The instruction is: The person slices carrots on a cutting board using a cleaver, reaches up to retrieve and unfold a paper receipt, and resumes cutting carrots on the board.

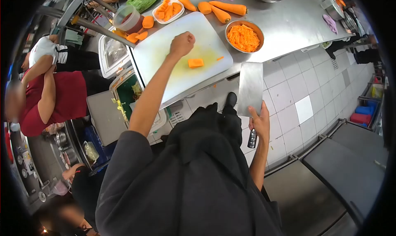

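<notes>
My left hand (182, 45) is closed above the white cutting board (148, 58); what its curled fingers hold, if anything, is hidden. Just below it, a cut carrot block (196, 63) lies on the board, with a thin carrot strip (220, 58) to its right. My right hand (260, 121) grips a wide cleaver (251, 85) by its dark handle, beyond the board's front edge and over the floor. The blade points toward the table. A metal bowl (261, 45) of shredded carrot (243, 38) stands right of the board.
Whole carrots (229, 8), a white tray (182, 11) of carrot pieces and a clear tub (128, 19) stand behind the board. An open bin (128, 91) is at the left front. Other people (62, 97) stand at left. Metal counters (346, 153) lie at lower right.
</notes>
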### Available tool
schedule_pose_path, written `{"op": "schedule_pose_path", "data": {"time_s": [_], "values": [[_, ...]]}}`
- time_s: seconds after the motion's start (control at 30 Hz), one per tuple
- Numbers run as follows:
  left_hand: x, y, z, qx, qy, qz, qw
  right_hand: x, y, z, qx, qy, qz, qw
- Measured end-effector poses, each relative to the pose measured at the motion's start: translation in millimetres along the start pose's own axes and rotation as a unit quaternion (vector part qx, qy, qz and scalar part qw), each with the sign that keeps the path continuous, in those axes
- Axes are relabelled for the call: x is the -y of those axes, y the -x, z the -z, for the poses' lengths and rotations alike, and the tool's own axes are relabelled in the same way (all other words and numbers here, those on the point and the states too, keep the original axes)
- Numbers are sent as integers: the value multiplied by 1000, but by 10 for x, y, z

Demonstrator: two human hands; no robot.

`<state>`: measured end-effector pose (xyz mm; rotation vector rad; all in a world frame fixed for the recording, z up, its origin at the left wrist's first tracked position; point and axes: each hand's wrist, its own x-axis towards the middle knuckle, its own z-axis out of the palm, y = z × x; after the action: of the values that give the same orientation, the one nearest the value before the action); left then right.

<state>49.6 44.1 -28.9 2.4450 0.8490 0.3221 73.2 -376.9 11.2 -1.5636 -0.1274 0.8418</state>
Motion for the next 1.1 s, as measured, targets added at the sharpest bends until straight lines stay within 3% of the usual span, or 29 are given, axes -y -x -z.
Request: {"op": "schedule_pose_path", "data": {"time_s": [0.03,0.13,0.27,0.33,0.43,0.53,0.63,0.7,0.83,0.93,1.0,1.1], "values": [[21,87,107,-4,73,-30,997,2,-15,-33,7,-6,-8,1000],[-176,425,101,58,70,-74,993,-18,-118,-101,13,2,2,1000],[-694,552,-447,71,60,-115,989,-21,-128,-118,21,10,-10,1000],[-793,548,-711,70,-51,-82,993,106,-63,-145,16,18,-5,1000],[-746,309,-785,117,-99,-60,986,119,-6,-113,13,21,22,999],[-442,0,-526,109,-157,-13,981,31,205,-114,-16,26,-8,999],[-159,-159,28,85,-122,66,987,38,240,-113,-26,-5,-17,1000],[88,-237,155,101,-181,67,976,37,225,-128,-17,-2,-20,1000],[375,-161,95,121,-145,79,979,46,158,-208,9,28,-26,999],[322,80,111,60,-103,53,991,64,83,-273,22,36,-25,999],[125,335,283,78,52,62,994,26,61,-332,24,34,-26,999],[-5,772,321,110,11,68,991,-72,-25,-400,30,9,-21,999]]}}
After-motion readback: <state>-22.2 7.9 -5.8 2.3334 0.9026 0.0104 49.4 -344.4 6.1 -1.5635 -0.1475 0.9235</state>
